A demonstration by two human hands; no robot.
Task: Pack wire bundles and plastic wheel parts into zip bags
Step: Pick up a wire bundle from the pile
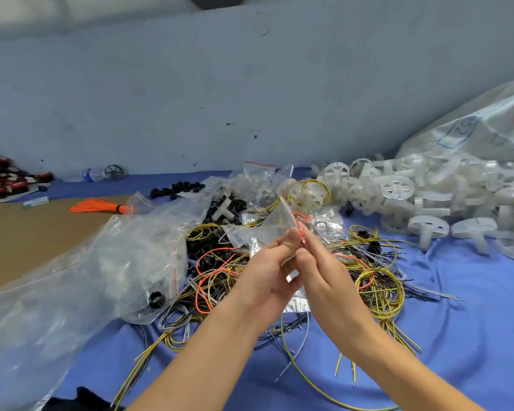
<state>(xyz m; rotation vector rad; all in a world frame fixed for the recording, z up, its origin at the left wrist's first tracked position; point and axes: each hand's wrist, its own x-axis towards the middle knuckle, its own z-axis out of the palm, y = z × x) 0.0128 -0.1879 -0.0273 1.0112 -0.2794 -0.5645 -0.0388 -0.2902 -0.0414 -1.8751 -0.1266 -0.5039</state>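
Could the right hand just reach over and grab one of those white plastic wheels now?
Probably not straight away: the right hand and left hand both pinch a small zip bag. Otherwise the wheels lie uncovered to its right, nothing between.

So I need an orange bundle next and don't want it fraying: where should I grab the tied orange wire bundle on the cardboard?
Grip the orange wire bundle at its black tie on the right end, coming from above. There the strands are bound tight; the left end fans out loose on the cardboard.
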